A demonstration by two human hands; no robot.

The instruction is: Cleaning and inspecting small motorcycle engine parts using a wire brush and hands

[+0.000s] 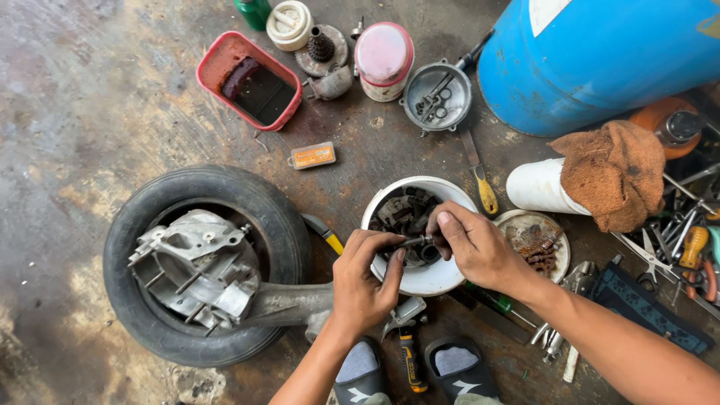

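Greasy small metal part [415,241] pinched by both left hand [365,281] and right hand [474,245] fingers above white parts bowl [431,279]; engine casing [196,266] in tyre [202,264] lies open, unassembled.

I see the bowl [420,281] between the tyre [202,262] on its left and the dish [536,240] on its right, drum [592,60] behind.

Your hands are covering most of the small metal part [414,241] you're pinching, so its shape is staying unclear. Your right hand [474,247] is also hiding part of the white bowl [420,281]. The frame's edge is cutting off the blue drum [600,60], the green bottle [253,10] and your sandals [457,375].
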